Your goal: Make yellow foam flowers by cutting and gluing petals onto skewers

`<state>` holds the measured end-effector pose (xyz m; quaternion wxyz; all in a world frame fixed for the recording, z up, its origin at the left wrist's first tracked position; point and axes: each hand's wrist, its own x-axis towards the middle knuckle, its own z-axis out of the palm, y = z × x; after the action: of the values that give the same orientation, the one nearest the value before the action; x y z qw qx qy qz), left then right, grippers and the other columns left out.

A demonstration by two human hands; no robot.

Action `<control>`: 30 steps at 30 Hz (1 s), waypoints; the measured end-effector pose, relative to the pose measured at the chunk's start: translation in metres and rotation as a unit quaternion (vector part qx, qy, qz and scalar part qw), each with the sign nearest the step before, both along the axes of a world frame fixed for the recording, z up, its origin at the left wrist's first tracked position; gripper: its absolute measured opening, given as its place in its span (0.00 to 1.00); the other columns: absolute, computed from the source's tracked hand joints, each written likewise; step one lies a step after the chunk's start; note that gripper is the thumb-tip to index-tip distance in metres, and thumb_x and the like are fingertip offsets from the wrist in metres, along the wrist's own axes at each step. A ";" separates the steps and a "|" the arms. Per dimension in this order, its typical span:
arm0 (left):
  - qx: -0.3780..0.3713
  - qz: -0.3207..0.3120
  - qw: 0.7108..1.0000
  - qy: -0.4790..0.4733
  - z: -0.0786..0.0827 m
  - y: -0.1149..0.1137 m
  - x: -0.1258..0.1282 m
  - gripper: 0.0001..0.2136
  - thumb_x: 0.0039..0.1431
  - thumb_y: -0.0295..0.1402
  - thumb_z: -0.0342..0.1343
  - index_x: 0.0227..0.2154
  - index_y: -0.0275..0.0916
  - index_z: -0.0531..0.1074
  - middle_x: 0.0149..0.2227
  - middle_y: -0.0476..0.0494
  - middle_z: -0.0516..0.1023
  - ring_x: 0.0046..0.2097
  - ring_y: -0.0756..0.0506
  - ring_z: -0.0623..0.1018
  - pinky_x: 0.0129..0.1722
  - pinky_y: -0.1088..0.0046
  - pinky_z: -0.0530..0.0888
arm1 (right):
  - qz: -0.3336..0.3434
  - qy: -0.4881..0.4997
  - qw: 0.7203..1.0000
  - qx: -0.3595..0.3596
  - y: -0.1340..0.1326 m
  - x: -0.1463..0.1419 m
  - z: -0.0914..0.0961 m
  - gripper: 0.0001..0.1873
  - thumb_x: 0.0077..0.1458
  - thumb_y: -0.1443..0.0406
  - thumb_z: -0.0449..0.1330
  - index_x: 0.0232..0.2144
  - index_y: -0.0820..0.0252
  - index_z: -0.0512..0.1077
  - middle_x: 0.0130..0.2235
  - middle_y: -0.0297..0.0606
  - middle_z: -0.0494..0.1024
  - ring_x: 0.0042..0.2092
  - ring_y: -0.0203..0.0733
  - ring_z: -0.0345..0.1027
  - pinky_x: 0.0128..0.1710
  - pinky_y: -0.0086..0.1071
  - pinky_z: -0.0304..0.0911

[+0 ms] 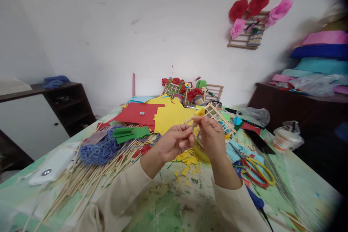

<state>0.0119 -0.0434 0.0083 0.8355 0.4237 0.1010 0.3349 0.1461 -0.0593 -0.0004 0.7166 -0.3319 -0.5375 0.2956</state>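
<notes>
My right hand (pixel 211 136) is closed on a small lattice frame of wooden sticks (pixel 215 115), held tilted above the table. A yellow paper flower (pixel 199 112) sits at the frame's near corner, just above my fingertips. My left hand (pixel 175 142) is curled beside the right one, its fingertips pinched at the frame's lower edge; what it pinches is too small to make out. Yellow paper scraps (pixel 187 161) lie on the table right under both hands.
A heap of thin wooden sticks (pixel 89 174) and blue yarn (pixel 99 150) lie at the left. Red (pixel 136 113), yellow (pixel 170 116) and green (pixel 130 133) paper sheets lie behind. Red and yellow scissors (pixel 255 174) lie at the right. Finished flower frames (pixel 190 94) stand at the back.
</notes>
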 end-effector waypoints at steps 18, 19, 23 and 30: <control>0.150 0.127 0.977 0.080 -0.004 0.001 0.005 0.11 0.47 0.35 0.63 0.28 0.33 0.70 0.23 0.46 0.76 0.23 0.54 0.71 0.25 0.79 0.66 | -0.181 -0.174 0.968 0.021 -0.007 0.007 0.011 0.11 0.50 0.60 0.58 0.20 0.58 0.67 0.24 0.32 0.68 0.31 0.38 0.62 0.34 0.33 0.57; 0.157 0.129 0.976 0.082 -0.004 0.002 0.005 0.11 0.48 0.35 0.63 0.28 0.33 0.70 0.23 0.46 0.76 0.23 0.54 0.71 0.26 0.78 0.67 | -0.166 -0.167 0.972 0.009 -0.006 0.008 0.010 0.12 0.51 0.59 0.58 0.20 0.58 0.69 0.25 0.33 0.70 0.32 0.38 0.64 0.35 0.33 0.58; 0.152 0.137 0.975 0.085 -0.003 0.004 0.004 0.11 0.48 0.36 0.62 0.27 0.33 0.70 0.22 0.47 0.75 0.22 0.54 0.70 0.26 0.78 0.66 | -0.102 -0.113 0.987 -0.059 -0.002 0.012 0.008 0.23 0.57 0.51 0.49 0.30 0.60 0.76 0.32 0.40 0.78 0.38 0.42 0.70 0.43 0.37 0.61; 0.154 0.134 0.974 0.099 -0.005 0.006 0.004 0.13 0.46 0.38 0.63 0.27 0.32 0.69 0.22 0.48 0.74 0.21 0.54 0.70 0.25 0.78 0.66 | -0.114 -0.180 0.977 -0.034 -0.005 0.010 0.011 0.12 0.49 0.57 0.60 0.24 0.60 0.73 0.27 0.36 0.75 0.33 0.40 0.67 0.36 0.34 0.60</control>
<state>0.0162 -0.0377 0.0030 0.6935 0.5611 0.1863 0.4117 0.1560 -0.0639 0.0105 0.6257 -0.4625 -0.6059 0.1655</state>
